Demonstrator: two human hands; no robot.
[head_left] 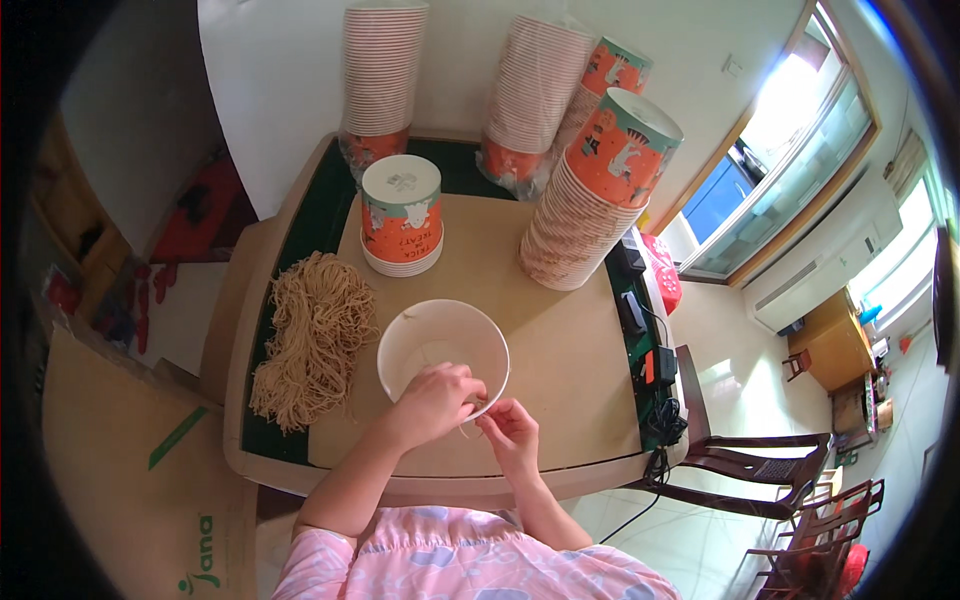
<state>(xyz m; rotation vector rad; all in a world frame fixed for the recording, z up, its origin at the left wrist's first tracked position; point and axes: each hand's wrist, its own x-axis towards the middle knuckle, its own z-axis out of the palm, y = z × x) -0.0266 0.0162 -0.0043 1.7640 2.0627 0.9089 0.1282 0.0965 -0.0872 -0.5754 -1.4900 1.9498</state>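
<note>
A white paper bucket (425, 335) stands open side up near the table's front edge. My left hand (435, 400) reaches over its near rim, fingers curled inside against the wall; what they pinch is hidden. Just outside the same rim, my right hand (512, 435) has thumb and forefinger pressed together on a thin beige cord. A short strand of this cord (463, 431) shows between the hands. Left of the bucket lies a loose heap of beige cords (315, 340). Behind it, a short stack of orange and green printed buckets (402, 215) stands upside down.
Tall bucket stacks, some in clear plastic, line the back: one at left (385, 75), one mid-back (535, 90), one leaning at right (590, 200). Power strips and black cables (660, 415) run along the right edge. A dark chair (750, 465) stands beside the table.
</note>
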